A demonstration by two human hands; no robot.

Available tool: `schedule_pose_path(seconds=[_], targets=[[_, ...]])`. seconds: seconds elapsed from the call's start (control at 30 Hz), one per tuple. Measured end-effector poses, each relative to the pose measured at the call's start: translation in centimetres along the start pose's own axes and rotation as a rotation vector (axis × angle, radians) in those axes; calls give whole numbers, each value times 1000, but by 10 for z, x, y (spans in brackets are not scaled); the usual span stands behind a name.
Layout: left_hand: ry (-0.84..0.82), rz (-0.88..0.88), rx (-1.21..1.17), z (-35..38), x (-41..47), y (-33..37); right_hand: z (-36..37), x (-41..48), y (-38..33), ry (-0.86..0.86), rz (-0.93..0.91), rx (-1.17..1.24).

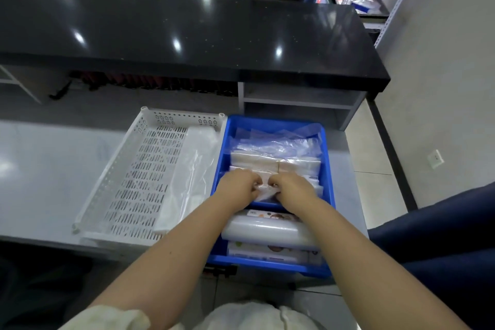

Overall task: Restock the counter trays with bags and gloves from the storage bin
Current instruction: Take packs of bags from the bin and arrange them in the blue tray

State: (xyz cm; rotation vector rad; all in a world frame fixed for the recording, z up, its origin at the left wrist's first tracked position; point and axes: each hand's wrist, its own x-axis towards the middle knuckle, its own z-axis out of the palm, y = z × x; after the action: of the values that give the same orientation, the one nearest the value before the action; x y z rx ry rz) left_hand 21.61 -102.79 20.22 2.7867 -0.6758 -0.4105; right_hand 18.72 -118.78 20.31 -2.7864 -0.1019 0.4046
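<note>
A blue storage bin (274, 122) stands on the grey counter, packed with flat packs of clear plastic bags (276, 162). A white roll of bags (265, 230) and printed boxes lie at its near end. My left hand (237, 185) and my right hand (292, 186) meet in the middle of the bin, both pinching one small clear plastic pack (263, 191). To the left sits a white perforated tray (139, 182) with a stack of clear bags (190, 177) along its right side.
A raised black countertop (187, 32) runs across behind the bin and tray. A grey shelf unit (300, 99) sits under its right end. A dark blue chair (442, 236) is at the right. Metal shelving stands at the far right.
</note>
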Motion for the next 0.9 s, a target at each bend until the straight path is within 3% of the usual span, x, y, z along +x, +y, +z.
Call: schedule_pose_path(seconds=[0.1, 0.23, 0.43, 0.63, 0.9], targets=[[-19, 7, 63, -11, 3, 0, -11, 0, 1, -30, -33, 31], [209, 3, 99, -43, -6, -4, -43, 7, -9, 135, -143, 50], [433, -211, 160, -87, -48, -44, -73, 36, -81, 250, -402, -74], [527, -527, 124, -97, -151, -123, -47, 45, -212, 239, -727, -144], [684, -931, 139, -99, -358, -273, 46, 19, -451, 198, -1064, -162]])
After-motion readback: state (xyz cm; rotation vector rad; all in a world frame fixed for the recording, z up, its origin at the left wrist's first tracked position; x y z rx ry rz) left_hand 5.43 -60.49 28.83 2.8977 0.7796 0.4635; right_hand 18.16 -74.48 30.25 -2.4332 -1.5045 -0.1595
